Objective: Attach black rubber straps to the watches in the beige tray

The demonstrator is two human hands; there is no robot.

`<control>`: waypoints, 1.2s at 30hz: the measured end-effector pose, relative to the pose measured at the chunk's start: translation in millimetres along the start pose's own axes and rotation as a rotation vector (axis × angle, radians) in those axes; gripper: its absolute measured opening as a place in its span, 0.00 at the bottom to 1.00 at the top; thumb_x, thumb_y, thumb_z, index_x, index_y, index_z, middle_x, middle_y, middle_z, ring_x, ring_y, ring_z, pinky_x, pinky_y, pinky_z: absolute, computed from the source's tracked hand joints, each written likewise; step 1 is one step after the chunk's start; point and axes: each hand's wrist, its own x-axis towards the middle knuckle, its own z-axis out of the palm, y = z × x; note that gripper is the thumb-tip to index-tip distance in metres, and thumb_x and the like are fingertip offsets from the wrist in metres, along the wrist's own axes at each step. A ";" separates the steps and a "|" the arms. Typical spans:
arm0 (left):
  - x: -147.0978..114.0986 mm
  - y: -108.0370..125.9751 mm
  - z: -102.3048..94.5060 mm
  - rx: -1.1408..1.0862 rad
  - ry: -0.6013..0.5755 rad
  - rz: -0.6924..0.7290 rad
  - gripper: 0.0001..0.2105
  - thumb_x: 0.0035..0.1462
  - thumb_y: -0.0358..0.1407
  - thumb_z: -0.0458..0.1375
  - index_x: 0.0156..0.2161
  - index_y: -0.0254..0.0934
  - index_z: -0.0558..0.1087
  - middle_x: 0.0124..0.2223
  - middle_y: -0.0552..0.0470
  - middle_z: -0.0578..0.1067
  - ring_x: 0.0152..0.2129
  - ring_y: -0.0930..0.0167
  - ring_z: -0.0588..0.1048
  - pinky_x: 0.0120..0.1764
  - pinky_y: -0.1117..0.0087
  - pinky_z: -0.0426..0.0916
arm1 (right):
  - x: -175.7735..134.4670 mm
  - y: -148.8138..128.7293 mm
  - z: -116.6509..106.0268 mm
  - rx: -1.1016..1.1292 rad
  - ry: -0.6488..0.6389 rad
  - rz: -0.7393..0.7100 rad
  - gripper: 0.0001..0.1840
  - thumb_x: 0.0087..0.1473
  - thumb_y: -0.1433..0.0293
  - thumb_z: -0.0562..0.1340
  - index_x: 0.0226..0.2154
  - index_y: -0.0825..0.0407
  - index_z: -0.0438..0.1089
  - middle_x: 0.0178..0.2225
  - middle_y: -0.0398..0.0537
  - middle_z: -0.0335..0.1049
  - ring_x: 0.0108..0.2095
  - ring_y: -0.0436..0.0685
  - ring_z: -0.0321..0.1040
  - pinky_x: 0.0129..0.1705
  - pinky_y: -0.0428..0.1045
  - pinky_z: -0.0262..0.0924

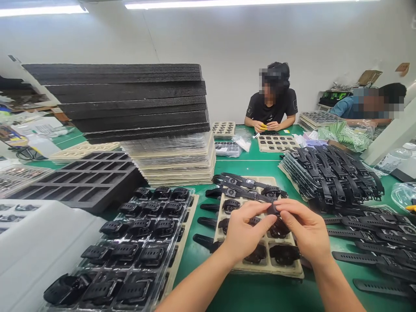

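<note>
A black smartwatch [274, 209] is pinched between the fingertips of both my hands, its strap partly hidden by them. My left hand [243, 229] grips it from the left, while my right hand [305, 229] closes on it from the right. Below them lies a beige compartment tray [273, 269] with other black smartwatches in its pockets, such as the smartwatch [284, 255] at the near right corner. Several watches with straps laid flat [230, 192] rest across the tray's far end, and some straps stick out over its left side.
To the left is a clear tray of strapped watches [156, 227]. Behind stand black foam sheets [139, 102] on stacked beige trays [178, 167], beside a pocketed foam tray [81, 182]. Watches pile up at right [338, 177]. Two people [273, 104] sit across the green table [191, 260].
</note>
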 end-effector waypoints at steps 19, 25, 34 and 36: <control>4.4 4.1 -5.1 0.144 -0.050 0.136 0.11 0.59 0.33 0.65 0.47 0.40 0.83 0.42 0.47 0.84 0.39 0.66 0.81 0.46 0.65 0.78 | 1.4 -3.3 7.0 0.009 0.004 0.032 0.06 0.61 0.65 0.68 0.35 0.42 0.84 0.40 0.47 0.82 0.42 0.60 0.78 0.45 0.52 0.74; 5.3 6.0 -8.4 0.156 -0.094 0.226 0.15 0.60 0.27 0.64 0.51 0.42 0.80 0.46 0.48 0.84 0.41 0.65 0.82 0.47 0.65 0.79 | -3.8 2.7 12.5 0.308 -0.019 0.344 0.15 0.63 0.54 0.66 0.40 0.45 0.82 0.20 0.40 0.66 0.21 0.51 0.61 0.23 0.45 0.58; 6.8 4.4 -17.5 0.696 0.033 0.982 0.17 0.66 0.25 0.53 0.57 0.35 0.74 0.41 0.43 0.83 0.37 0.65 0.79 0.39 0.64 0.79 | -9.7 -2.0 15.2 0.411 -0.017 0.443 0.16 0.45 0.61 0.78 0.34 0.48 0.76 0.30 0.41 0.73 0.23 0.48 0.59 0.23 0.44 0.55; 4.0 4.4 -16.8 0.801 0.036 1.058 0.16 0.67 0.25 0.52 0.56 0.31 0.74 0.41 0.42 0.84 0.36 0.64 0.80 0.39 0.63 0.80 | -10.2 -3.7 16.7 0.388 -0.003 0.474 0.16 0.43 0.63 0.79 0.32 0.48 0.76 0.31 0.41 0.73 0.23 0.48 0.58 0.23 0.44 0.54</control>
